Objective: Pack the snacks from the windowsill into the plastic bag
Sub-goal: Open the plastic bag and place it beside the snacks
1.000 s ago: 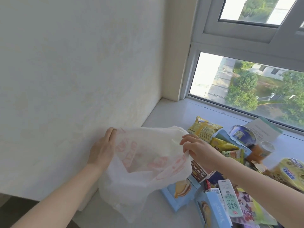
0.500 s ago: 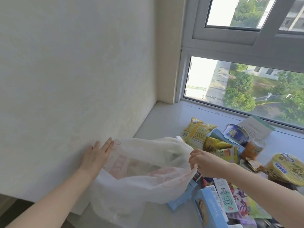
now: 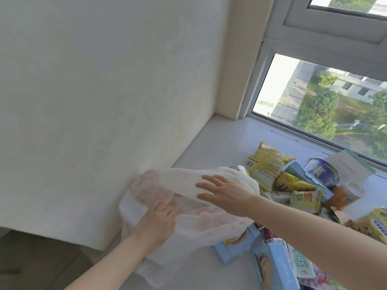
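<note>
I am pressing my left hand point(image 3: 158, 219) down into the mouth of the white plastic bag point(image 3: 188, 208), fingers loosely spread on the film and gripping nothing, while my right hand point(image 3: 225, 194) is hovering flat and open over the bag's upper edge. The bag is lying on the windowsill point(image 3: 222, 141) under both hands, against the wall point(image 3: 94, 101) to my left. The snacks point(image 3: 293, 185) are lying piled just right of my right hand, a blue box point(image 3: 236, 241) tucked beneath my right forearm.
</note>
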